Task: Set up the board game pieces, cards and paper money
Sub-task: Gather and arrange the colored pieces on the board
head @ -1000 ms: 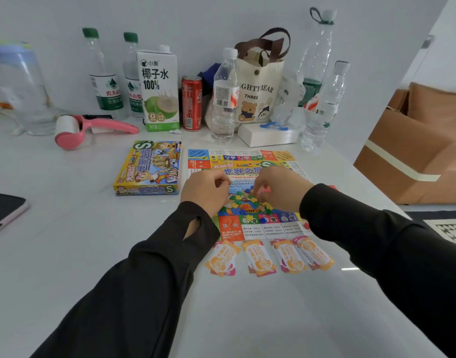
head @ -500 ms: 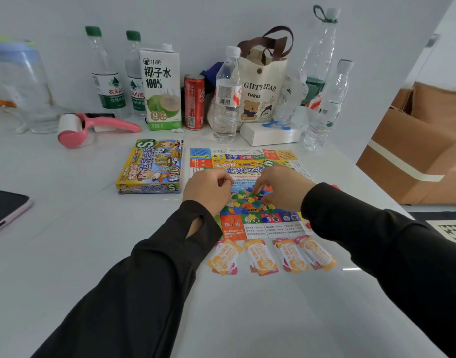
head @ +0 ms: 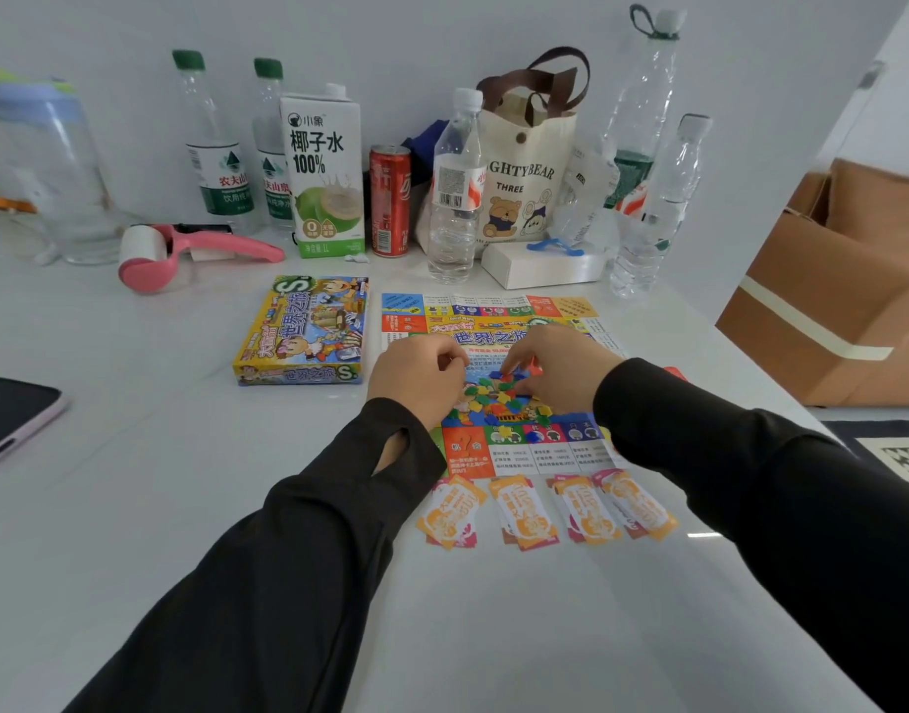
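Observation:
A colourful paper game board (head: 493,316) lies flat on the white table. A heap of small plastic pieces (head: 496,398) in red, blue, green and yellow sits at its middle. My left hand (head: 416,375) hovers over the heap's left side with curled fingers; what it holds is hidden. My right hand (head: 560,370) reaches into the heap from the right, its fingertips pinching among the pieces. Several small stacks of orange and pink paper money (head: 545,509) lie in a row along the board's near edge. The game box (head: 303,331) lies left of the board.
Bottles (head: 455,187), a coconut water carton (head: 323,172), a red can (head: 389,200), a bear tote bag (head: 529,167) and a white box (head: 539,265) line the back. A pink lint roller (head: 184,249) and a phone (head: 9,419) lie at left. A cardboard box (head: 843,285) stands beyond the right edge.
Both hands stay over the heap of pieces; the fingers have shifted slightly among them. The view has tilted a little. The board, money and box lie as before.

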`<state>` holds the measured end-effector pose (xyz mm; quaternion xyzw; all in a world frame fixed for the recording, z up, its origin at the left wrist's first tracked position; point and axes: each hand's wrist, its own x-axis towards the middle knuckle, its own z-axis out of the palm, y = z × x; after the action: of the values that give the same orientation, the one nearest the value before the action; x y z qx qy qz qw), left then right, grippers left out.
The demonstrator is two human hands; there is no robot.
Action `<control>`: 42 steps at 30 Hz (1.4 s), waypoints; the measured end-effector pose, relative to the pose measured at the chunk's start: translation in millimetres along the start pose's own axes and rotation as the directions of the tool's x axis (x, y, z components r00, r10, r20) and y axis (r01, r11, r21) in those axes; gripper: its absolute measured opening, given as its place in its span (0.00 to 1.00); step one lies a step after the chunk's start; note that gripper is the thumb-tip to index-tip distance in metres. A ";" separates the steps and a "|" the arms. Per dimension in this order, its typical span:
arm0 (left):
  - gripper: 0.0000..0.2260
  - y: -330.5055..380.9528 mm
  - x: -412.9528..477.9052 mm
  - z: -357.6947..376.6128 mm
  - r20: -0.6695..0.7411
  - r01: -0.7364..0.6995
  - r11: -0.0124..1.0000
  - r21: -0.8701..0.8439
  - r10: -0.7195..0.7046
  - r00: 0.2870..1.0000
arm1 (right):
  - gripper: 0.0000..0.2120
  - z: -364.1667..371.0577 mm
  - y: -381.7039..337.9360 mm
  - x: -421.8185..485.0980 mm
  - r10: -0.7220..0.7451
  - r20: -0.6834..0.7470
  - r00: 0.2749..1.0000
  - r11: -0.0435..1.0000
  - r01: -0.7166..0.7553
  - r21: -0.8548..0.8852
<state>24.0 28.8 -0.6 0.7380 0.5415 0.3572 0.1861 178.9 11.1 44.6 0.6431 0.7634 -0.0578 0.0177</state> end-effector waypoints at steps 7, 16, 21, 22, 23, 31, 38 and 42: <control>0.08 -0.2 -0.1 0.1 0.001 0.000 1.000 0.010 0.000 1.000 | 0.10 -4.1 -2.2 10.8 -0.004 -0.015 1.000 0.998 0.003 -0.069; 0.08 0.3 1.0 0.8 0.006 -0.001 1.000 0.019 0.001 1.000 | 0.09 -9.9 -7.7 21.3 -0.009 0.058 0.998 0.989 0.017 -0.147; 0.08 0.1 1.0 0.6 0.013 -0.001 1.000 0.023 0.000 1.000 | 0.13 -12.4 -13.4 25.1 0.055 0.138 0.989 0.991 -0.037 -0.130; 0.08 0.2 0.9 0.9 0.016 0.000 1.000 0.024 0.000 1.000 | 0.13 -10.7 -12.4 26.1 0.057 0.131 0.990 0.992 -0.042 -0.115; 0.08 0.1 0.7 0.8 0.019 -0.002 1.000 0.028 0.001 1.000 | 0.12 -8.9 -11.3 27.0 0.055 0.120 0.991 0.994 -0.042 -0.105; 0.08 3.0 -2.1 -0.2 0.065 -0.048 0.999 0.023 0.046 0.997 | 0.09 -2.7 -6.3 29.4 0.032 0.100 0.994 0.989 -0.017 -0.149; 0.04 10.0 1.5 -8.3 0.334 -0.200 0.978 0.063 0.168 0.927 | 0.12 -2.5 -4.2 27.9 0.056 0.039 0.998 0.982 -0.048 -0.181; 0.07 17.9 1.6 -9.3 0.453 -0.270 0.942 0.199 0.156 0.878 | 0.12 -3.7 -4.2 28.7 0.058 0.064 0.996 0.982 -0.046 -0.181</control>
<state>29.4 23.1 18.0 0.8716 0.4431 0.1308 0.1637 169.9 38.9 45.6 0.6564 0.7473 -0.0105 0.1032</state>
